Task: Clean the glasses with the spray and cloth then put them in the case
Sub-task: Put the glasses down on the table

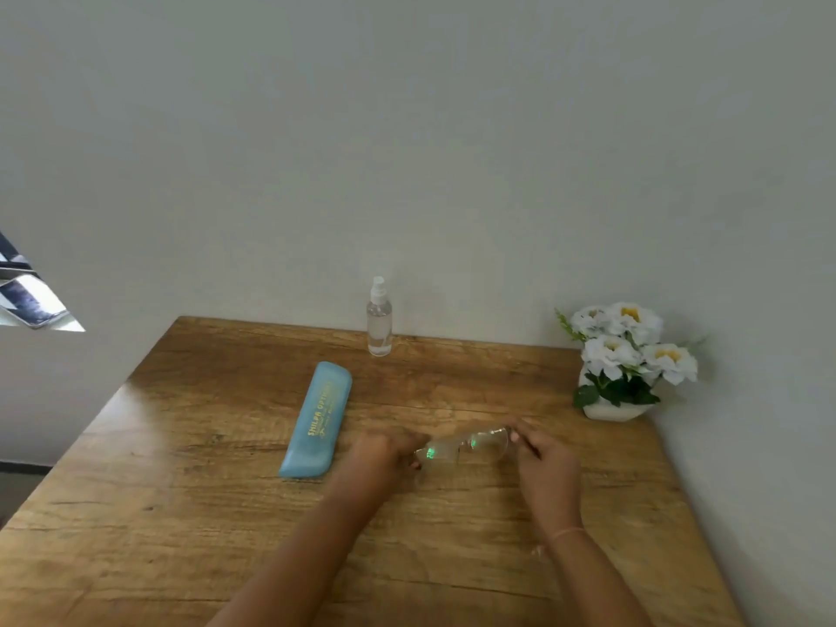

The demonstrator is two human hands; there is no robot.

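Note:
Clear-framed glasses (pixel 466 445) with green glints on the lenses are held low over the wooden table (pixel 181 513), between both hands. My left hand (pixel 384 450) pinches their left end, and my right hand (pixel 543 459) pinches their right end. A light blue glasses case (pixel 316 420) with gold lettering lies closed to the left of my left hand. At the back edge, against the wall, stands a clear spray bottle (pixel 379 319) with a white nozzle. No cloth is in view.
A white pot of white flowers (pixel 626 362) stands at the table's back right corner. The wall runs along the back and right sides. A shiny object (pixel 31 291) shows at the far left, beyond the table.

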